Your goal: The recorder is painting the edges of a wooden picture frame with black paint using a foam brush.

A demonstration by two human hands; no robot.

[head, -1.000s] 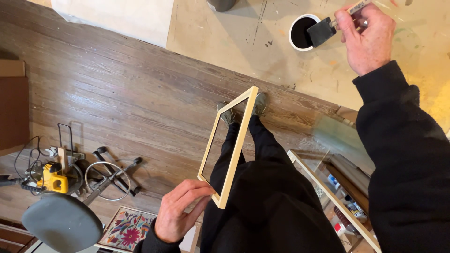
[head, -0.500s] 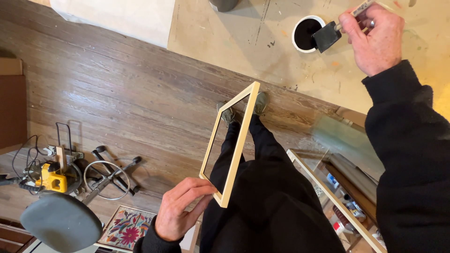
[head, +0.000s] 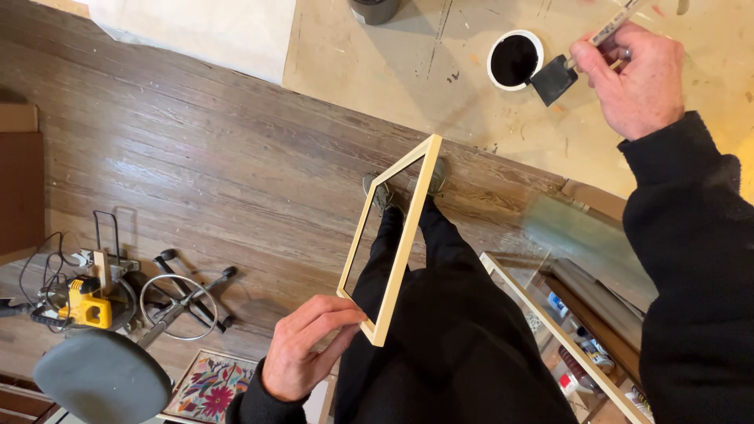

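The left hand (head: 302, 353) is closed on the near bottom corner of a bare wooden frame (head: 393, 243), fingers curled over its edge, holding it out above the person's legs and the plank floor (head: 196, 173). Frame and hand sit where they did a second ago.

The right hand (head: 640, 74) is clamped on the handle of a foam brush (head: 556, 78). Its dark head has drifted a little to the right and down, and now hangs just beside the rim of the round white cup of black paint (head: 514, 60) on the stained tabletop (head: 408, 55), no longer overlapping the cup's edge.

A yellow saw (head: 86, 302) and a grey stool seat (head: 102, 377) stand on the floor at the left.
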